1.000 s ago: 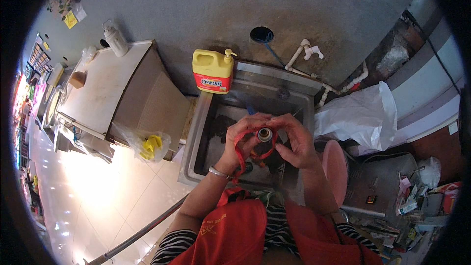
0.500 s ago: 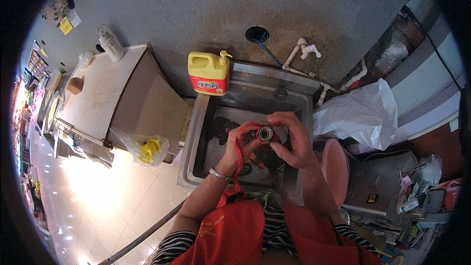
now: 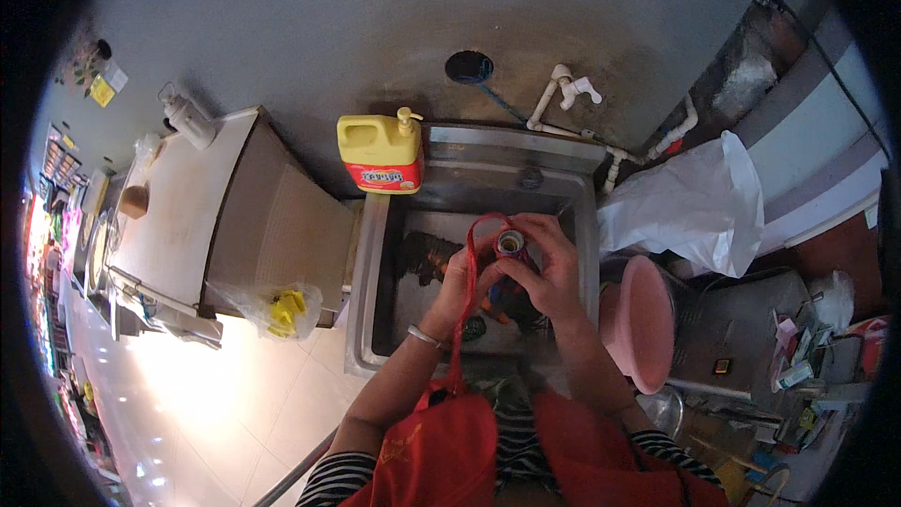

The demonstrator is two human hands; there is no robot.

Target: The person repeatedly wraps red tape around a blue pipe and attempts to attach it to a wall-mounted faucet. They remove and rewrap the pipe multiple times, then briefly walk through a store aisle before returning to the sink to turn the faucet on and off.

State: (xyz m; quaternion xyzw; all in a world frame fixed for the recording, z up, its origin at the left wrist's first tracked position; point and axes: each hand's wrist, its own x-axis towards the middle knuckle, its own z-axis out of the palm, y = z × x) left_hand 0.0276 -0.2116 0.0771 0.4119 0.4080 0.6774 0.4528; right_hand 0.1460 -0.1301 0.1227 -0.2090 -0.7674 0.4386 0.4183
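Over the steel sink I hold an open-mouthed bottle upright, its round metallic rim facing up. My left hand grips it from the left side, and a red cord loops past this hand down to my red apron. From the other side my right hand is closed round the bottle, with a thumb near the rim. Both hands hide the bottle's body. Below them in the basin lie a dark rag-like heap and a green round thing, partly covered by my arms.
A yellow pump jug stands at the sink's back left corner. Behind, a white tap sits on wall pipes. To the right are a pink basin and a white sack. A pale cabinet stands at left.
My right fingers have closed in nearer to the bottle's rim. The red cord now stands out in a wider loop by my left hand. The whole view has shifted slightly.
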